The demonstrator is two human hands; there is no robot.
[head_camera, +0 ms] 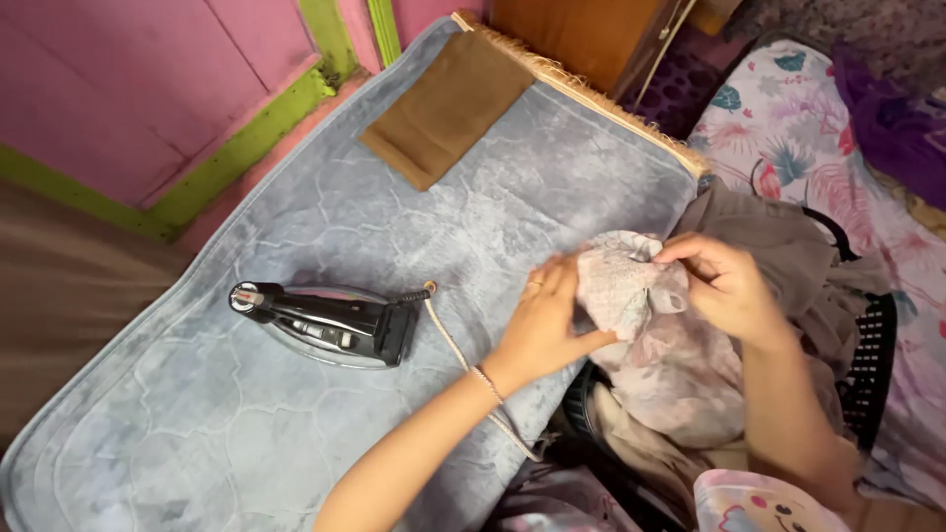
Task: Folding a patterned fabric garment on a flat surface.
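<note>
Right now both hands, the left hand [545, 320] and right hand [724, 286], pinch a crumpled pale floral cloth [641, 325] at the grey mat's [296, 414] edge. If dragged carelessly, it could snag the cord [463, 360] and tug the nearby iron [320, 320].

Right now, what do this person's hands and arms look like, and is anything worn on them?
Both forearms are bare, with no sleeves in view. The left hand has a ring on one finger and a thin bracelet at the wrist. The right hand shows no jewellery.

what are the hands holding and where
Both hands grip a pale floral cloth: left hand on its left side, right hand pinching its top edge.
</note>
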